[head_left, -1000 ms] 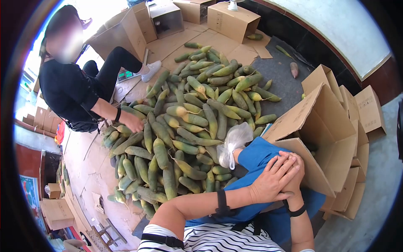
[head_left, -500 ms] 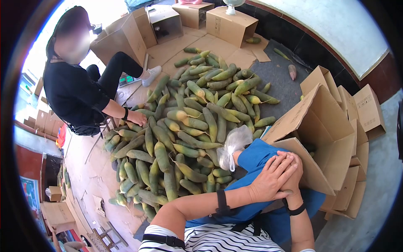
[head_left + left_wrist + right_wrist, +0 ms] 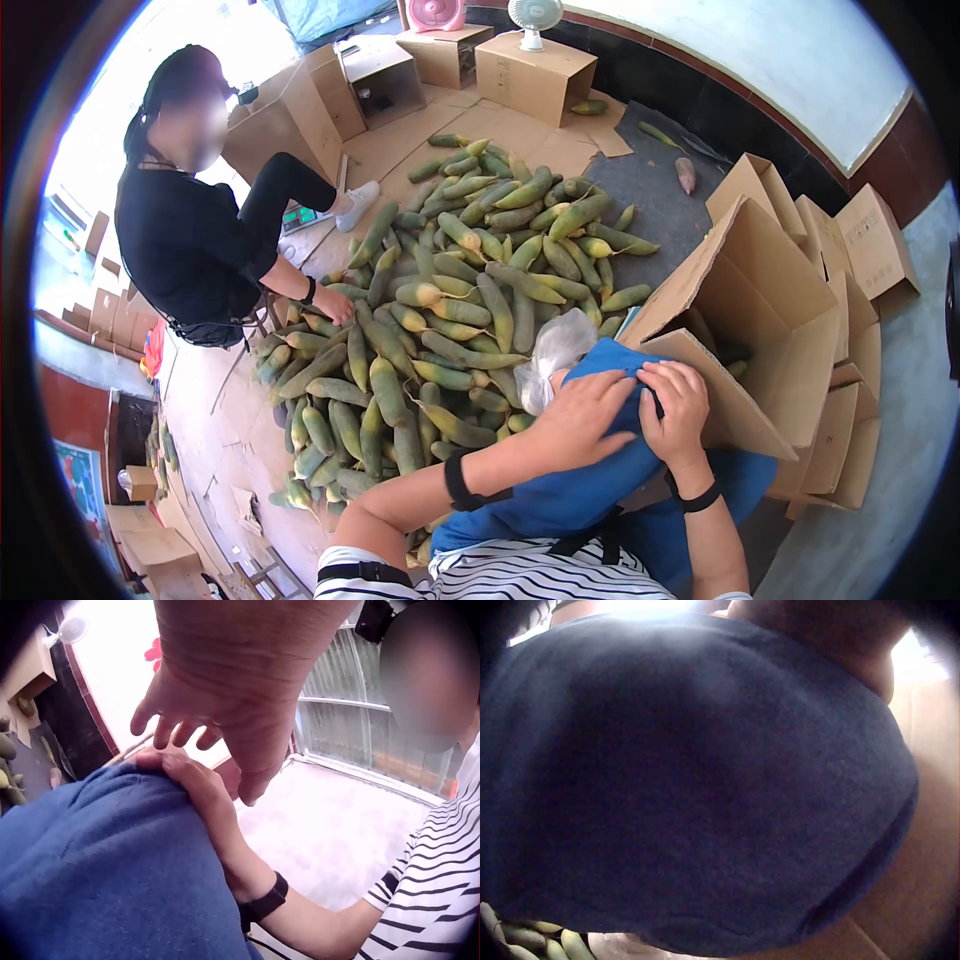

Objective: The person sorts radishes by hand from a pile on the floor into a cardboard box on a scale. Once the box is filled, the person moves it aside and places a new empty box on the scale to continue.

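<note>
My left hand [image 3: 588,418] is over the blue trouser leg [image 3: 600,480] at my raised knee, its fingers extended and the thumb spread. In the left wrist view the same hand [image 3: 232,682] hangs above my right hand [image 3: 199,784], with a gap under the palm. My right hand [image 3: 676,410] rests on the knee, fingers bent loosely over the cloth. Neither hand holds a thing. The right wrist view is mostly filled by dark blue cloth [image 3: 697,787]. Beyond the knee lies a large heap of long green radishes [image 3: 384,385]. A clear plastic bag [image 3: 560,345] is at my lower leg.
An open cardboard box [image 3: 665,300] with radishes inside stands right of my knee, more boxes [image 3: 880,240] behind it. Across the heap a seated person in black [image 3: 190,240] reaches into the radishes. A white fan [image 3: 534,14] stands on a box [image 3: 530,75] at the back.
My left hand has lifted off my right hand and moved left over the trouser leg. The right hand stays on the knee. The head view has shifted; the other person still reaches into the heap.
</note>
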Motion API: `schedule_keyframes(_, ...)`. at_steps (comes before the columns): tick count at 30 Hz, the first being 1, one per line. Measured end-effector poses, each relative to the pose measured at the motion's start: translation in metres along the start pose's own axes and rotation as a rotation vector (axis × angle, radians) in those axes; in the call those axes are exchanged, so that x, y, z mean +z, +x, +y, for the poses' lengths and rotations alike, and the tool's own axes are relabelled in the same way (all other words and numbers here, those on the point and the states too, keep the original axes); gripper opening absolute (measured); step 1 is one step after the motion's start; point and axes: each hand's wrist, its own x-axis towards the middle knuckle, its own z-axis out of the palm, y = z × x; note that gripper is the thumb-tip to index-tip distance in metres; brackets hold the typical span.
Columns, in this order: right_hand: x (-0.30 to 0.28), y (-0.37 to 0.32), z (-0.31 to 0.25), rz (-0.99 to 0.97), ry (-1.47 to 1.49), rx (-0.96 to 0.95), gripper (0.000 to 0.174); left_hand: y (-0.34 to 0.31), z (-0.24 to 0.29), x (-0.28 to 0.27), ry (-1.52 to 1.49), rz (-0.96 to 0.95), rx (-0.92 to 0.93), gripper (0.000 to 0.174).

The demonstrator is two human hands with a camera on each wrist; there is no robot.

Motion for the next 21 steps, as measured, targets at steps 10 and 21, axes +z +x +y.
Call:
schedule_keyframes(10, 0.002, 0.011, -0.004, 0.013, 0.043, -0.009, 0.021, -0.02, -0.006, 0.006, 0.091, -0.373, -0.074, 0.045)
schedule_keyframes(21, 0.002, 0.013, -0.007, 0.008, 0.048, -0.008, 0.019, -0.028, -0.005, 0.007, 0.084, -0.391, -0.142, 0.044)
